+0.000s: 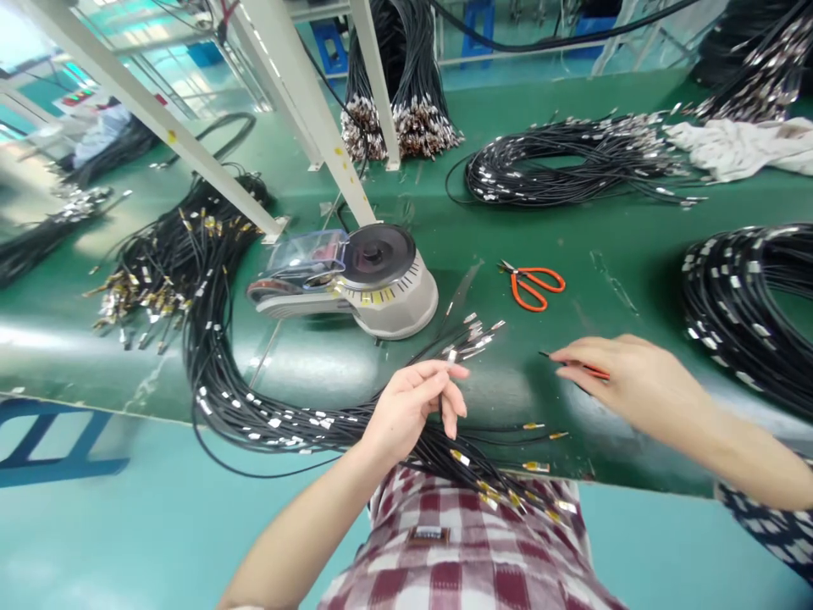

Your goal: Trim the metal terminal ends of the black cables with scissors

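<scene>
My left hand (416, 402) is closed, fingers curled, at a bundle of thin black cables (279, 424). A black cable seems to pass between its fingers, with a white label (451, 357) just above them; the grip is partly hidden. Silvery cable ends (479, 337) fan out beyond this hand, while yellow-tipped ends (537, 467) lie toward the table's front edge. My right hand (626, 377) pinches a slim tool with a dark pointed tip and red-orange handle (597, 372), which looks like tweezers. Its tip points left, apart from the cables.
A round grey tape dispenser (397, 296) stands behind my left hand. Orange-handled scissors-like snips (537, 284) lie on the green table (508, 237). A cable coil (749, 313) is at right, another (559, 161) behind, and a cable heap (171, 254) at left. White posts (336, 144) rise from the table.
</scene>
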The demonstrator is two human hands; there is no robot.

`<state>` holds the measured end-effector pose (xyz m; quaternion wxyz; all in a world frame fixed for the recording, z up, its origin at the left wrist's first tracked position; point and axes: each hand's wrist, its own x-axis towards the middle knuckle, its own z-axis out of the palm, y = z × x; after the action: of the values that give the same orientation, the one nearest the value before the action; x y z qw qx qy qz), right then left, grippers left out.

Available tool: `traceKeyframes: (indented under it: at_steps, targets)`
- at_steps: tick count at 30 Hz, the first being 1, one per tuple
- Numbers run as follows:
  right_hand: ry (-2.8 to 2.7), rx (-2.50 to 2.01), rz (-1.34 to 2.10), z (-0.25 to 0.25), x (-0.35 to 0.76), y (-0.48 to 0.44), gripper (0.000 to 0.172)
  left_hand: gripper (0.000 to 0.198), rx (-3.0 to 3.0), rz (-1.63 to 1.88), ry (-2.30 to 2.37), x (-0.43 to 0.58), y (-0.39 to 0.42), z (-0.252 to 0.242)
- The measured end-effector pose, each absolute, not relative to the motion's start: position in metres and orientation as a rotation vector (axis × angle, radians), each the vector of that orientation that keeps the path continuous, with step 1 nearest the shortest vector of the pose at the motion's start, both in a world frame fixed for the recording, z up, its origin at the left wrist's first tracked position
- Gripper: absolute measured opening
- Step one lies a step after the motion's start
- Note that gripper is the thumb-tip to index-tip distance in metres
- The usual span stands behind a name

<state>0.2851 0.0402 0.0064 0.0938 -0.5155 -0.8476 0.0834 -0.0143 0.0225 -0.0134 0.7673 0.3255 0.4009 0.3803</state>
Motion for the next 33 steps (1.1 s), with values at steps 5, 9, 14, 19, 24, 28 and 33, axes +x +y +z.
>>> traceKeyframes:
  at_steps: [5, 9, 14, 19, 24, 28, 33]
  targets:
    - [-2.182, -1.304, 1.0, 0.028, 0.209, 0.052, 0.023, 0.029, 0.674, 0.839, 0.839, -0.01, 0.018, -0.011]
    - [-2.099, -1.233, 1.232, 0.035, 0.169, 0.063, 0.03, 0.029, 0.741, 0.923, 0.902, -0.007, 0.011, -0.006]
    - [-2.191, -0.941, 1.271, 0.036, 0.159, 0.074, 0.027, 0.03, 0.729, 0.961, 0.837, -0.008, 0.005, -0.01]
    - [-2.328, -0.73, 1.296, 0.036, 0.158, 0.08, 0.016, 0.032, 0.699, 0.934, 0.758, -0.013, 0.007, -0.02]
    - [-2.071, -0.924, 1.521, 0.037, 0.139, 0.095, 0.02, 0.028, 0.668, 1.059, 0.877, -0.019, 0.01, -0.023]
    - [-1.517, -1.184, 1.561, 0.032, 0.114, 0.123, 0.036, 0.031, 0.655, 1.259, 0.988, -0.018, 0.01, -0.024]
    - [-1.397, -1.225, 1.683, 0.026, 0.091, 0.14, 0.044, 0.04, 0.632, 1.129, 0.947, -0.016, 0.007, -0.028]
